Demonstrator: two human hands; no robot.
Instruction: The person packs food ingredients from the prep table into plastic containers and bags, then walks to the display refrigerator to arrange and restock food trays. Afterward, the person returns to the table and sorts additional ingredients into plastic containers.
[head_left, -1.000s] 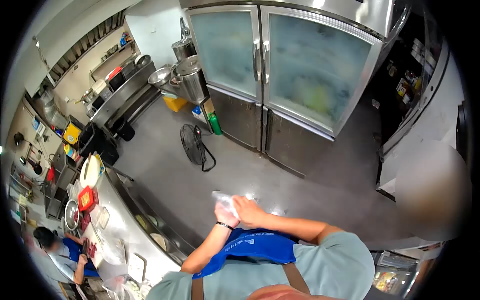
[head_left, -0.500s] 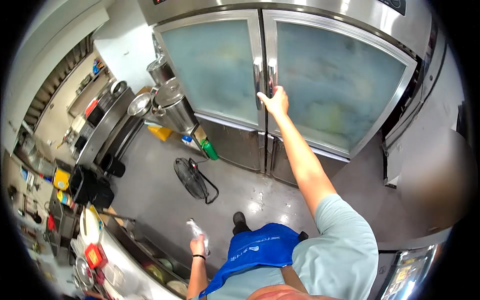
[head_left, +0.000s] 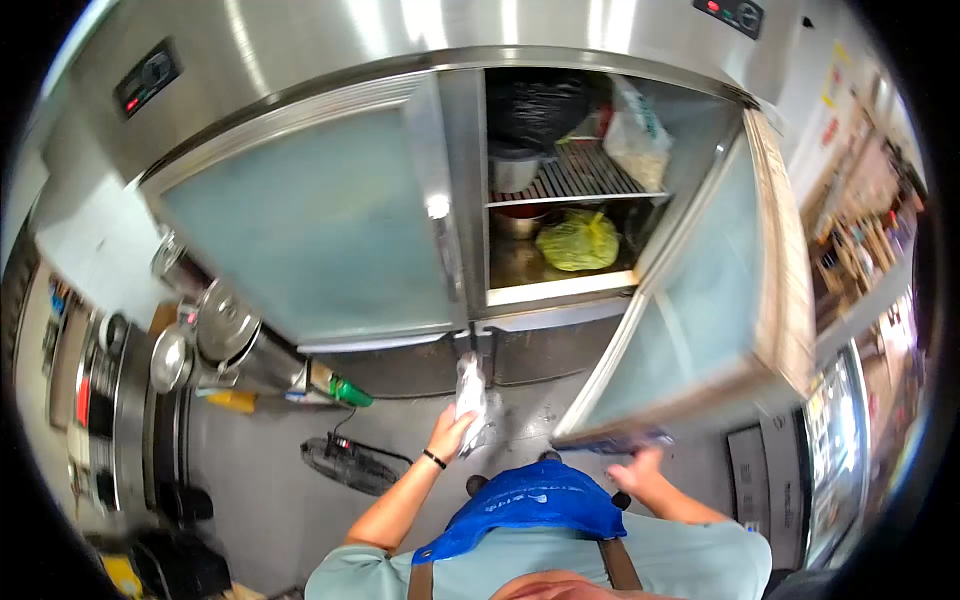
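Note:
My left hand (head_left: 452,432), with a black band at the wrist, is closed around a small clear plastic bag (head_left: 470,400) in front of the fridge's middle post. What is inside the bag cannot be made out. The right fridge door (head_left: 690,300) stands wide open. My right hand (head_left: 642,468) is beside its near edge, close to a blurred dark strip; its grip is unclear. Inside, a knotted yellow-green plastic bag (head_left: 580,240) lies on the bottom. A white bag (head_left: 637,140), a black bag (head_left: 538,105) and a plastic tub (head_left: 515,170) are on the wire shelf (head_left: 585,172).
The left fridge door (head_left: 320,215) is closed. Large metal pots (head_left: 228,320) stand to the left, with a green bottle (head_left: 350,392) by them. A black floor fan (head_left: 350,465) is at my left. To the right is a glass-fronted cabinet (head_left: 835,440).
The right fridge door has swung open toward me, exposing the shelves. My right hand has come down and back from the upper handle area. My left hand has risen forward with the plastic bag.

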